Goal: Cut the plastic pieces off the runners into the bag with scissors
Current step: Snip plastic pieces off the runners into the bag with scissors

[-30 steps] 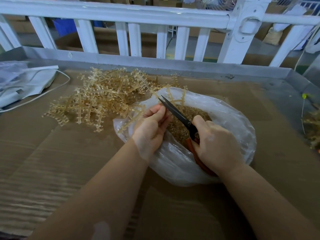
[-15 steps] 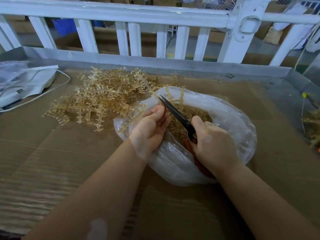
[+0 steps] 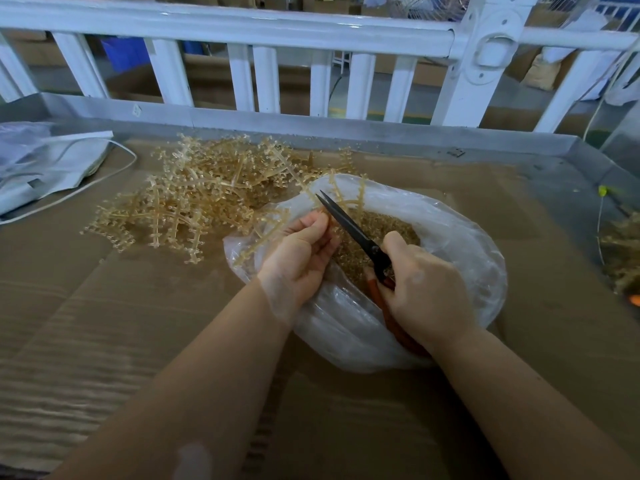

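A clear plastic bag [image 3: 464, 244] lies open on the cardboard, with a heap of small amber cut pieces [image 3: 377, 226] inside. My left hand [image 3: 298, 261] grips an amber plastic runner [image 3: 263, 237] over the bag's left rim, its far branches [image 3: 349, 194] reaching above the opening. My right hand [image 3: 426, 289] holds black-bladed scissors [image 3: 349, 226] by their orange handles. The blades point up-left and look nearly closed, with the tips beside the runner near my left fingertips.
A pile of uncut amber runners [image 3: 194, 202] lies left of and behind the bag. White bags and a cord [image 3: 45, 161] sit at far left. More amber material [image 3: 623, 251] lies at the right edge. A metal rim [image 3: 346, 129] and white railing [image 3: 242, 29] bound the back.
Both hands hold nearly the same pose over the bag. The runner's far branches have shifted slightly, and the scissor blades stay close to my left fingertips.
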Demonstrator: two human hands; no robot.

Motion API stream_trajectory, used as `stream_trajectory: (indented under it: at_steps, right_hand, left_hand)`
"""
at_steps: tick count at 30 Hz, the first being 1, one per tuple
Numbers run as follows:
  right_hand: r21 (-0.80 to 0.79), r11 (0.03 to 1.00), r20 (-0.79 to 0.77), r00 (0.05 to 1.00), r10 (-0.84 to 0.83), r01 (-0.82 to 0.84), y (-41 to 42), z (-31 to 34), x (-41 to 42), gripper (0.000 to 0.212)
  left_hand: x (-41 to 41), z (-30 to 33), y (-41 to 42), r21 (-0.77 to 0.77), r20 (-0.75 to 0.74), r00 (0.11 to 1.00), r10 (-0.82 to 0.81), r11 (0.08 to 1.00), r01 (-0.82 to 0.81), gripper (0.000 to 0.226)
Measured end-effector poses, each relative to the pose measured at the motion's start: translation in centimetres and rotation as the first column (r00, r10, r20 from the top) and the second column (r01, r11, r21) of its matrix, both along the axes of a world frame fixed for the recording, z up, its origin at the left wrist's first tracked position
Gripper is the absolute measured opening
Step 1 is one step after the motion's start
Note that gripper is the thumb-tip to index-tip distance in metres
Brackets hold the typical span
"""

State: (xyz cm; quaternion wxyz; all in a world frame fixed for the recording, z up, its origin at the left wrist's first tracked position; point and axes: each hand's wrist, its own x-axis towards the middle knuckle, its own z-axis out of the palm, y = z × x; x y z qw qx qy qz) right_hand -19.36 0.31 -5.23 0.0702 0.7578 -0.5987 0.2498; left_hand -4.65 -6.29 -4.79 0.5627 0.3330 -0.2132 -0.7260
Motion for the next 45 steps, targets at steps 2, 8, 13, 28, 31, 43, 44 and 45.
stream_trajectory:
  at_steps: [2, 8, 13, 28, 31, 43, 44, 45]
  right_hand:
    - [0.041, 0.999, 0.151, 0.989, -0.003, -0.003, -0.2, 0.4, -0.2, 0.025]
    - [0.161, 0.985, 0.316, 0.949, 0.004, -0.057, -0.8, 0.9, -0.6, 0.033]
    - [0.183, 0.981, 0.264, 0.964, 0.018, -0.068, -0.7, 0.5, -0.4, 0.033]
    - [0.065, 0.997, 0.050, 0.998, -0.032, 0.029, -0.8, 0.2, 0.2, 0.043]
    - [0.060, 0.997, 0.024, 0.999, -0.045, 0.043, -0.7, 0.3, 0.5, 0.042]
    - [0.093, 0.996, 0.077, 0.997, -0.021, 0.014, -0.7, 0.5, 1.4, 0.036]
    - [0.100, 0.995, 0.075, 0.997, -0.019, 0.012, -0.7, 0.5, 1.4, 0.036]
    - [0.105, 0.994, 0.074, 0.997, -0.017, 0.009, -0.7, 0.5, 1.4, 0.036]
  left_hand:
    - [-0.1, -0.1, 0.0, -0.019, 0.025, 1.000, 0.010, 1.000, -0.009, 0.022]
    - [-0.2, 0.2, -0.1, -0.031, 0.099, 0.995, 0.008, 1.000, -0.005, 0.023]
    - [-0.4, 0.1, -0.1, -0.002, 0.087, 0.996, 0.035, 0.999, -0.035, 0.022]
    - [0.0, 0.0, -0.2, -0.057, 0.062, 0.996, -0.063, 0.996, 0.067, 0.026]
    - [0.1, 0.1, -0.3, -0.028, 0.053, 0.996, -0.071, 0.997, 0.073, 0.022]
    - [0.1, 0.8, 0.1, 0.032, 0.031, 0.994, -0.106, 0.994, 0.105, 0.024]
    - [0.1, 0.8, 0.1, 0.031, 0.030, 0.994, -0.107, 0.994, 0.106, 0.025]
    - [0.1, 0.8, 0.1, 0.031, 0.030, 0.994, -0.109, 0.994, 0.108, 0.025]
